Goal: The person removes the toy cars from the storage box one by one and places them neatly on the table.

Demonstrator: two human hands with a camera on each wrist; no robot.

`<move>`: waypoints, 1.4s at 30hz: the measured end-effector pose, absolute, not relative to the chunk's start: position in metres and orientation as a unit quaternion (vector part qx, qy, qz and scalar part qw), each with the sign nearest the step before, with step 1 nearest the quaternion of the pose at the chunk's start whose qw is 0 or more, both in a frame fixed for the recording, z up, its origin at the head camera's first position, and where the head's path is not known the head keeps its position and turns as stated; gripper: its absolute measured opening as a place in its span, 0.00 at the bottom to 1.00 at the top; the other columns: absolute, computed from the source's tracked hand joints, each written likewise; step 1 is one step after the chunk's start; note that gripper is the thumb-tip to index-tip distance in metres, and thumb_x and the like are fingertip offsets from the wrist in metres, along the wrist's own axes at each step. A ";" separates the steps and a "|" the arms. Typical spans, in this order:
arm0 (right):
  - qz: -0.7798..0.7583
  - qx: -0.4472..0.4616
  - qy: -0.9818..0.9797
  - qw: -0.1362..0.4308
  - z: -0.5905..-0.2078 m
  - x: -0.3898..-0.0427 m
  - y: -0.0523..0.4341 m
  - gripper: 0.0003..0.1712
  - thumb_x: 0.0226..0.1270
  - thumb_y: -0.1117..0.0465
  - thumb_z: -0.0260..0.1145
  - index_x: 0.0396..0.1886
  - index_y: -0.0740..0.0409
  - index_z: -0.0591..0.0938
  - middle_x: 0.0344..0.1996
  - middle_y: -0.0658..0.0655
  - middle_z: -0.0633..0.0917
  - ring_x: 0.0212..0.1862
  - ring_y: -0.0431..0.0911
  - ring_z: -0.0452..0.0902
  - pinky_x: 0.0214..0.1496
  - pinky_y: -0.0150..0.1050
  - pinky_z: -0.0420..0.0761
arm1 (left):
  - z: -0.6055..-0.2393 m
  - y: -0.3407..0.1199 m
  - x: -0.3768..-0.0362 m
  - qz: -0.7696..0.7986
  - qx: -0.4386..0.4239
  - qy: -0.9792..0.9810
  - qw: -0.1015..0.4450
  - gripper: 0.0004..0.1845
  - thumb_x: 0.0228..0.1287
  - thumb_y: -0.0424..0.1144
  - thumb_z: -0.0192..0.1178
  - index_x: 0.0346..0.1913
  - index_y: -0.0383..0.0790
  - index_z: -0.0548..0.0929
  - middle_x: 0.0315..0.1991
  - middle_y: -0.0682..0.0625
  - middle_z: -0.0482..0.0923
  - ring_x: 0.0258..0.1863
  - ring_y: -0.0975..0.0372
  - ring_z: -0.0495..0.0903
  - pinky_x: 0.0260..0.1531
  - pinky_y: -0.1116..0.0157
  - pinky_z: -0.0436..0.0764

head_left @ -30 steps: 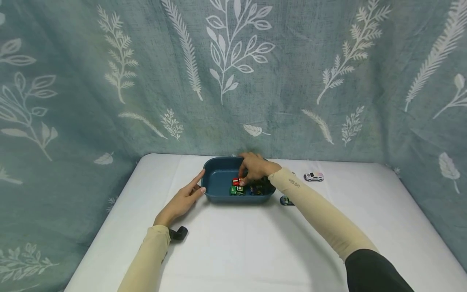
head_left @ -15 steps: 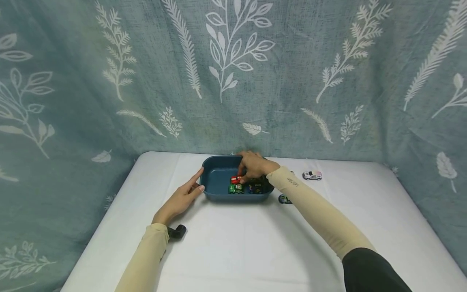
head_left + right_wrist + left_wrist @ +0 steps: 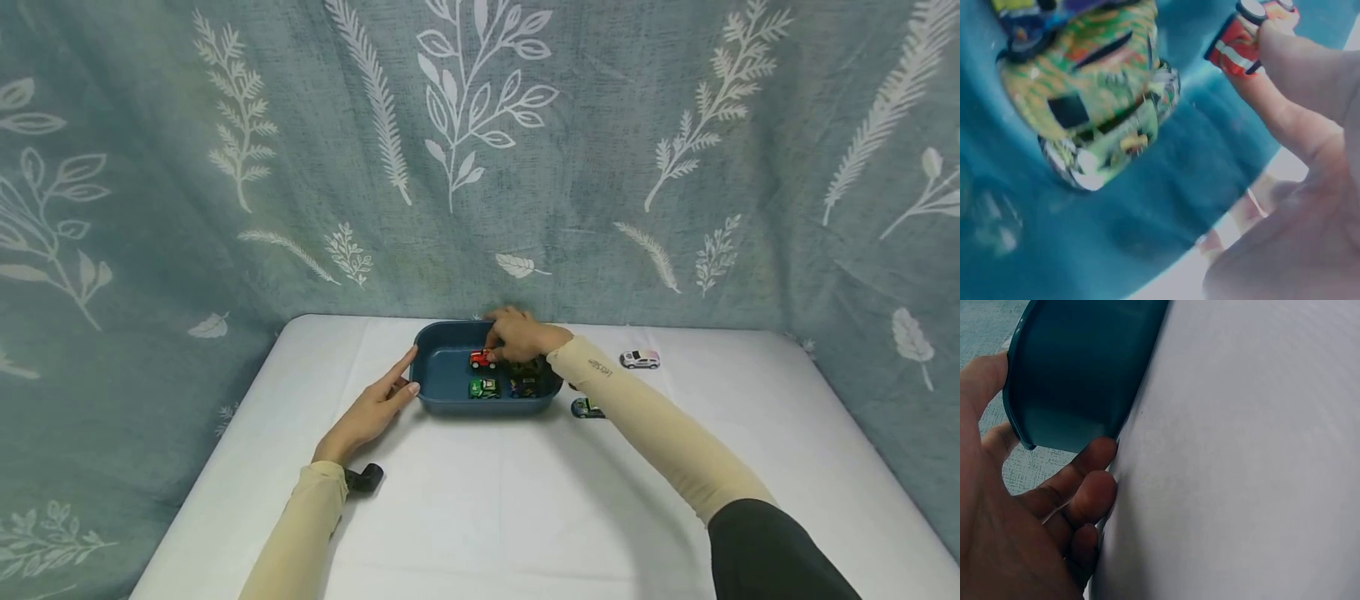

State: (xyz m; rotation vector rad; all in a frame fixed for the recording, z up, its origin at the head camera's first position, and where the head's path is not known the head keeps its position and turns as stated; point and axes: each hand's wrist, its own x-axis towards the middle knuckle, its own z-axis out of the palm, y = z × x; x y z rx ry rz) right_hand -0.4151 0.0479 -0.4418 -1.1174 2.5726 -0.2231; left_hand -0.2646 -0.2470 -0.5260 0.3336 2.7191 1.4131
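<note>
My right hand (image 3: 522,333) reaches over the far right part of a dark blue plastic bin (image 3: 444,400) and pinches a small red toy car (image 3: 482,359) between thumb and finger. The right wrist view shows the red toy car (image 3: 1238,44) with its wheels turned up toward the camera, over the bin floor. My left hand (image 3: 369,415) rests against the bin's left side, its fingers spread at the rim and wall. Inside the bin a green toy car (image 3: 483,388) stands near the front wall, and a dark patterned toy car (image 3: 524,387) is to its right.
Patterned yellow-green cars (image 3: 1085,81) crowd together in the bin beneath my right hand. Outside it, a white toy car (image 3: 640,359) and a dark green toy car (image 3: 587,408) stand on the white table (image 3: 480,500). A leaf-printed curtain (image 3: 480,275) hangs behind.
The red toy car has moved slightly back and away from the green one, with my right hand still holding it. The left hand stays at the bin's side.
</note>
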 end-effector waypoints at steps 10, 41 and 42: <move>-0.141 -0.429 0.881 0.142 -0.410 -0.408 0.069 0.20 0.81 0.55 0.65 0.66 0.57 0.85 0.75 0.65 0.73 0.76 0.63 0.63 0.77 0.65 0.62 | -0.521 -0.243 -0.261 0.455 0.103 0.884 0.036 0.37 0.83 0.59 0.52 0.86 0.72 0.49 0.46 0.45 0.78 0.37 0.56 0.72 0.43 0.56 0.70; -0.138 -0.379 0.912 0.080 -0.386 -0.395 0.214 0.13 0.76 0.69 0.68 0.55 0.68 0.86 0.50 0.65 0.89 0.55 0.62 0.85 0.58 0.59 0.83 | -0.523 -0.244 -0.263 0.461 0.104 0.880 0.038 0.36 0.84 0.58 0.52 0.86 0.72 0.50 0.48 0.43 0.78 0.36 0.55 0.73 0.39 0.58 0.73; -0.136 -0.374 0.914 0.079 -0.387 -0.395 0.220 0.12 0.75 0.69 0.68 0.55 0.68 0.86 0.49 0.64 0.89 0.54 0.62 0.85 0.60 0.60 0.81 | -0.523 -0.244 -0.263 0.461 0.105 0.880 0.039 0.36 0.84 0.58 0.52 0.86 0.72 0.50 0.48 0.43 0.78 0.36 0.55 0.74 0.39 0.58 0.73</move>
